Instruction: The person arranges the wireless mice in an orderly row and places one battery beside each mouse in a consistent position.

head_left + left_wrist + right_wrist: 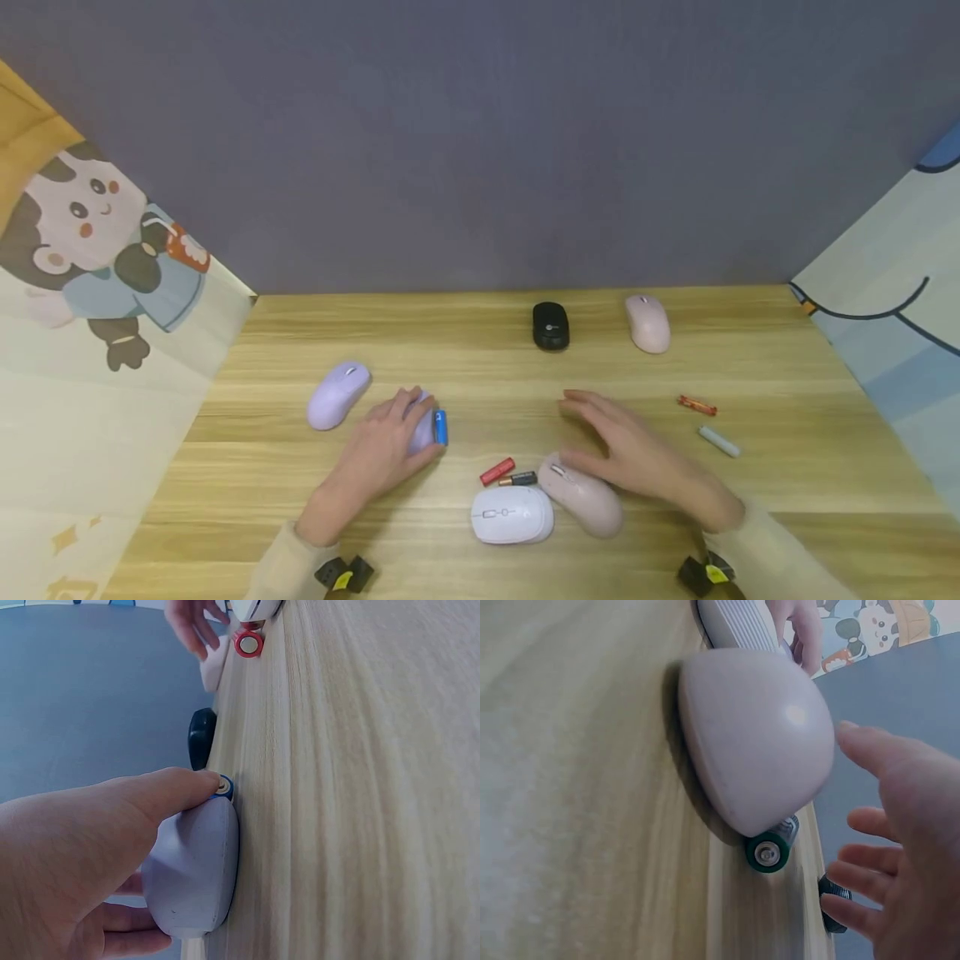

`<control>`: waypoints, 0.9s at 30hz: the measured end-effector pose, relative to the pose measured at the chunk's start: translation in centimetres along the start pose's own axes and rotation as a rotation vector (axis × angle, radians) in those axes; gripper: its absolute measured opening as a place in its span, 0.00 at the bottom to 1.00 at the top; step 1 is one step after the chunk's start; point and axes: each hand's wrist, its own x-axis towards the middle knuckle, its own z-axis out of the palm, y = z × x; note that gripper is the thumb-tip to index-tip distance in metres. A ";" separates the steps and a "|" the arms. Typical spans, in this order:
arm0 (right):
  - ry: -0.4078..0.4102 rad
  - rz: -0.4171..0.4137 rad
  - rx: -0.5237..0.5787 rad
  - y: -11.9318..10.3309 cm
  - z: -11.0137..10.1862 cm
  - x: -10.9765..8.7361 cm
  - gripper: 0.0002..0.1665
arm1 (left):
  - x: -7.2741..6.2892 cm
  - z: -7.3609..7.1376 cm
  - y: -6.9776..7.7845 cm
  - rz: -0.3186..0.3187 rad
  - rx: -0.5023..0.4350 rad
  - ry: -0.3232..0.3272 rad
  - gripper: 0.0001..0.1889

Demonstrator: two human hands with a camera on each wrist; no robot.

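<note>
1. The left hand [390, 437], left of centre in the lower half of the head view, is curved around the gripped lavender mouse [423, 425], fingers over its far side and thumb on the near side
2. The thumb tip of that hand meets the end of a blue battery [441, 427], which lies along the mouse's right side in the head view
3. The right hand [626, 446], right of centre in the lower half of the head view, is loosely open with fingers parted and has hold of nothing; its thumb is at the edge of the lower pink mouse [581, 496], and whether they touch I cannot tell
4. In the right wrist view, a green-ended battery [768, 852] lies at the lower edge of that mouse, below the frame's centre
5. At the bottom centre of the head view, a white mouse [512, 515] sits just beside the lower pink mouse, with a red battery [497, 472] and a black-and-copper battery [517, 479] just above it
6. Left of the left hand is a second lavender mouse [338, 396], tilted diagonally in the frame
7. Higher up, right of centre, are a black mouse [551, 326] and an upper pink mouse [649, 324], apart from each other
8. At the right lie 2 more batteries, an orange-red battery [697, 405] above a pale battery [718, 442], on the wood-grain table [795, 500]
</note>
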 end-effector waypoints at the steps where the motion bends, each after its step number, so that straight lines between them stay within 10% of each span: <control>1: -0.005 -0.013 -0.004 0.0 0.0 -0.2 0.41 | 0.0 0.0 0.0 -0.002 -0.002 -0.001 0.37; 27: -0.046 -0.161 -0.018 -0.8 0.9 -3.4 0.42 | 0.1 0.1 0.1 0.000 0.000 0.000 0.35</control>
